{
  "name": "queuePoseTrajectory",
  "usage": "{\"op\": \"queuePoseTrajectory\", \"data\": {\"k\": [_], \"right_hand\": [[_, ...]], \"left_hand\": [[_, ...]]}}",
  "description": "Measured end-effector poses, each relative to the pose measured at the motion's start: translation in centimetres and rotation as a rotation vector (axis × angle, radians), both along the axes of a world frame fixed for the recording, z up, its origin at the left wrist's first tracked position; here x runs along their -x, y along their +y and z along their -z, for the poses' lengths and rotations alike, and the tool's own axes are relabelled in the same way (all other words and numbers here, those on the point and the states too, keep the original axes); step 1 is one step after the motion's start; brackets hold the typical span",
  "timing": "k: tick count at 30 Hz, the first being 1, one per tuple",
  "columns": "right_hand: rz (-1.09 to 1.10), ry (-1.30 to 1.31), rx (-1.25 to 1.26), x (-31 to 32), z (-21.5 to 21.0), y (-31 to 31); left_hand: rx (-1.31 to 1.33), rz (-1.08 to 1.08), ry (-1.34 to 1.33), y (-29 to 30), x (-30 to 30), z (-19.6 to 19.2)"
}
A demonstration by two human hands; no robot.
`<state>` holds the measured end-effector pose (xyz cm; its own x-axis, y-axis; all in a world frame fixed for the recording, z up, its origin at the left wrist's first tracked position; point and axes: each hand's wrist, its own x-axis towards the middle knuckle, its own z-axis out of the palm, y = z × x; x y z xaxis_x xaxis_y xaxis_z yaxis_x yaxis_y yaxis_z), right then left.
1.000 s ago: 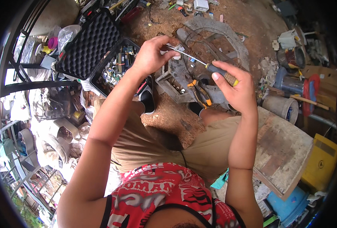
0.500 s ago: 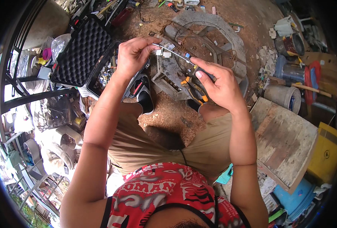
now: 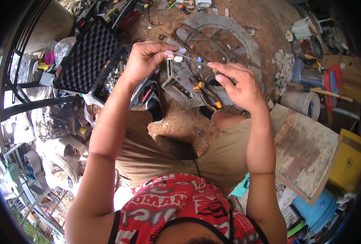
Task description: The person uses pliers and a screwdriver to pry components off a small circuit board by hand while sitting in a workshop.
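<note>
My right hand (image 3: 239, 83) is closed round the dark handle of a screwdriver. The screwdriver's thin metal shaft (image 3: 190, 58) slants up and left, toward my left hand (image 3: 146, 59). Thumb and forefinger of that hand are pinched at the shaft's far end, by a small pale piece too small to make out. Below the shaft, a pair of pliers (image 3: 207, 96) with orange and black handles lies on a grey wheel-shaped frame (image 3: 251, 53). Small white and blue bits sit on the frame under the shaft.
To the left stands an opened black case (image 3: 87, 55) with a foam-lined lid and small parts inside. A worn wooden board (image 3: 304, 150), a yellow container (image 3: 347, 158) and a blue bucket (image 3: 317, 211) are on the right. Buckets and scrap line the far right.
My left hand has shifted slightly, and my right hand has moved a little to the right. The shaft lies flatter than before. The pliers have stayed in place.
</note>
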<state>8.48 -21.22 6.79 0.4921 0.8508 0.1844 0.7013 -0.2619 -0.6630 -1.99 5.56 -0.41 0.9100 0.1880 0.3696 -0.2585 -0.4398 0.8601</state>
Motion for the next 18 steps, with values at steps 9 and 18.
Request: {"op": "queuePoseTrajectory", "data": {"k": [9, 18], "right_hand": [[0.015, 0.055, -0.006, 0.3, 0.8, -0.2], [0.119, 0.259, -0.193, 2.4, 3.1, 0.5]], "left_hand": [[-0.111, 0.045, 0.016, -0.2, 0.4, -0.6], [-0.337, -0.191, -0.108, -1.3, 0.2, -1.9]]}}
